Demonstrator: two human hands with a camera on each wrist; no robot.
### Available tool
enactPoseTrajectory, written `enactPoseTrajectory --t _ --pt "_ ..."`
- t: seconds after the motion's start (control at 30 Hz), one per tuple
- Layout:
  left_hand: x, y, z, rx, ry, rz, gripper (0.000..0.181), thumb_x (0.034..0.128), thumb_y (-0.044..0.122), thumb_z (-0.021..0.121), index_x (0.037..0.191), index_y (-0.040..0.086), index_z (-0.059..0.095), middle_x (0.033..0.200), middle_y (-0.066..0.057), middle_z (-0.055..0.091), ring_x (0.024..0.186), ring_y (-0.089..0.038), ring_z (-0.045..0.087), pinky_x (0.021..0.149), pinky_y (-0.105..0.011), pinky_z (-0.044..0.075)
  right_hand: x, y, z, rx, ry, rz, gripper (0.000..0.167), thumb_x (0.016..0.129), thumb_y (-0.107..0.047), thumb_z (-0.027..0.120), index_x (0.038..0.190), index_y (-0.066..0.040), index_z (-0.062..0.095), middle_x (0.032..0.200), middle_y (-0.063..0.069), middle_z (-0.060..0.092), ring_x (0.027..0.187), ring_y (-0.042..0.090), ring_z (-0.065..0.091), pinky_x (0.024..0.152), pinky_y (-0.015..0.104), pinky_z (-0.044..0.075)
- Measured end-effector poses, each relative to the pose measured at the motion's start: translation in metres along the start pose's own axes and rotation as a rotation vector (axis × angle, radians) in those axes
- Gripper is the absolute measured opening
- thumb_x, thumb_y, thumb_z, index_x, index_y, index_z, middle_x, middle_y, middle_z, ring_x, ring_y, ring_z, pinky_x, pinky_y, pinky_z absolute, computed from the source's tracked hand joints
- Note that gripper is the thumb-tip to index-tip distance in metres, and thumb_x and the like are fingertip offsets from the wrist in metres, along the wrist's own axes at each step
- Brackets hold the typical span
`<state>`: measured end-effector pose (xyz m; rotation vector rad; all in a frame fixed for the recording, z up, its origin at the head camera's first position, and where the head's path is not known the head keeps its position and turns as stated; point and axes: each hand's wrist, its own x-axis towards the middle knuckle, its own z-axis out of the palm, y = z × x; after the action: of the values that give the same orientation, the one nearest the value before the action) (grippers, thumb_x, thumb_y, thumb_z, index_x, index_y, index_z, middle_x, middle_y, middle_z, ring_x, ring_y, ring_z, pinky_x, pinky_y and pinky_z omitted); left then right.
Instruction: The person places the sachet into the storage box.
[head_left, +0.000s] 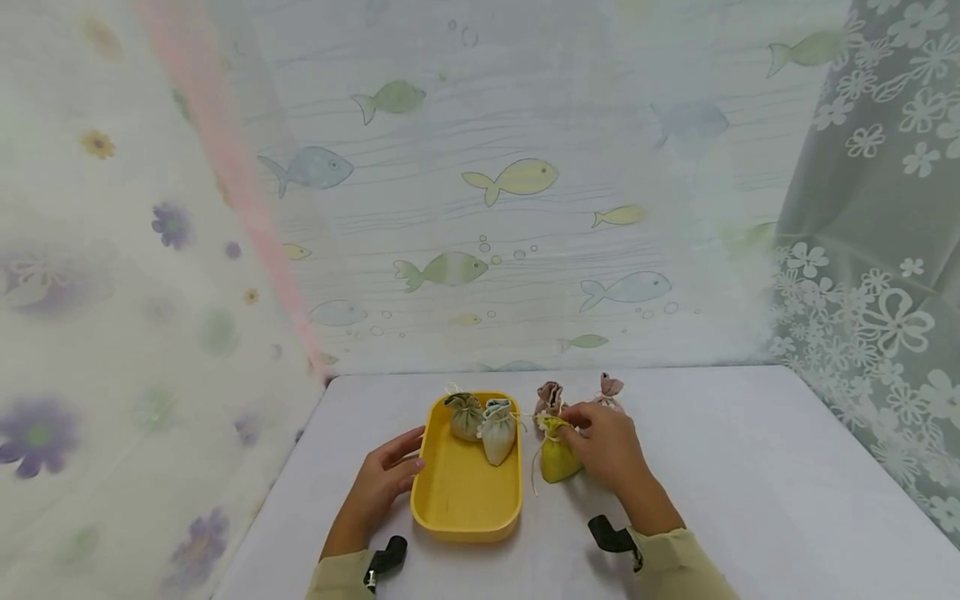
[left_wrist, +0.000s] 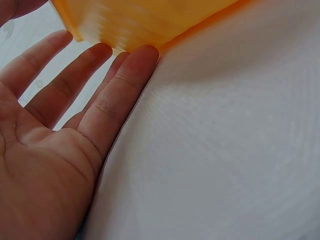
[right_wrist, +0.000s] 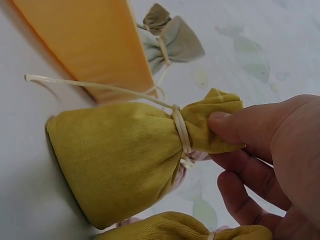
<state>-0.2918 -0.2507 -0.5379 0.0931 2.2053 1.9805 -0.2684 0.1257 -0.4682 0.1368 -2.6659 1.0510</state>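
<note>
My right hand (head_left: pixel 609 446) pinches the gathered top of a yellow drawstring pouch (right_wrist: pixel 120 155) between thumb and finger. A pale cord is tied round the pouch's neck, one end sticking out. Whether its base touches the table, I cannot tell. The fingertips of my left hand (head_left: pixel 381 483) touch the left side of a yellow plastic tray (head_left: pixel 467 527), fingers fairly straight. Inside the tray's far end lie an olive-grey pouch (head_left: pixel 465 419) and a pale grey-green pouch (head_left: pixel 498 433), side by side.
Behind my right hand stand a brownish-pink pouch (head_left: pixel 550 395) and a pink pouch (head_left: pixel 611 388), partly hidden. Another mustard pouch (right_wrist: pixel 170 227) shows at the bottom of the right wrist view. A white cloth covers the table (head_left: pixel 750 500); fish-patterned curtain (head_left: pixel 525 250) hangs behind.
</note>
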Motion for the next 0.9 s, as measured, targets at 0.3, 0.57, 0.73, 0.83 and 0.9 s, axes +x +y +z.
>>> enactPoseTrajectory --t 0.3,0.57,0.73,0.83,0.9 --pt "0.001 0.001 -0.001 -0.024 -0.011 0.003 0.057 0.0916 0.025 0.077 0.145 0.032 0.06 0.15 -0.004 0.058 0.131 -0.026 0.061 0.097 -0.037 0.06 0.001 -0.002 -0.001 0.021 0.01 0.003 0.012 0.09 -0.021 0.081 0.102 -0.021 0.078 0.103 -0.003 0.077 0.098 0.022 0.072 0.083 0.041 0.061" --pt "0.0 0.0 -0.001 -0.04 -0.004 0.0 0.058 0.0917 0.023 0.077 0.146 0.029 0.059 0.149 -0.006 0.058 0.129 -0.027 0.062 0.096 -0.037 0.06 -0.001 -0.004 -0.004 0.037 -0.007 0.028 0.012 0.091 -0.023 0.08 0.102 -0.023 0.078 0.101 -0.004 0.076 0.091 0.016 0.07 0.08 0.039 0.06" --pt "0.001 0.0 0.0 -0.051 -0.008 -0.006 0.057 0.0918 0.022 0.077 0.145 0.03 0.06 0.149 -0.006 0.058 0.13 -0.027 0.062 0.096 -0.038 0.06 -0.001 -0.006 -0.009 0.08 -0.014 0.04 0.012 0.091 -0.023 0.079 0.102 -0.022 0.078 0.099 -0.004 0.075 0.088 0.014 0.068 0.079 0.038 0.059" --pt "0.001 0.001 0.0 -0.057 -0.014 -0.003 0.056 0.0921 0.022 0.077 0.145 0.03 0.06 0.149 -0.005 0.058 0.13 -0.027 0.062 0.095 -0.038 0.06 -0.001 -0.006 -0.01 0.083 -0.014 0.037 0.012 0.091 -0.024 0.079 0.103 -0.021 0.078 0.1 -0.004 0.075 0.09 0.014 0.067 0.08 0.038 0.059" --pt "0.001 0.001 0.0 -0.062 -0.019 -0.002 0.056 0.0922 0.022 0.077 0.145 0.031 0.06 0.15 -0.005 0.058 0.13 -0.027 0.062 0.095 -0.038 0.061 -0.001 -0.007 -0.011 0.082 -0.009 0.034 0.011 0.092 -0.025 0.078 0.103 -0.021 0.078 0.1 -0.004 0.074 0.091 0.015 0.067 0.081 0.037 0.059"
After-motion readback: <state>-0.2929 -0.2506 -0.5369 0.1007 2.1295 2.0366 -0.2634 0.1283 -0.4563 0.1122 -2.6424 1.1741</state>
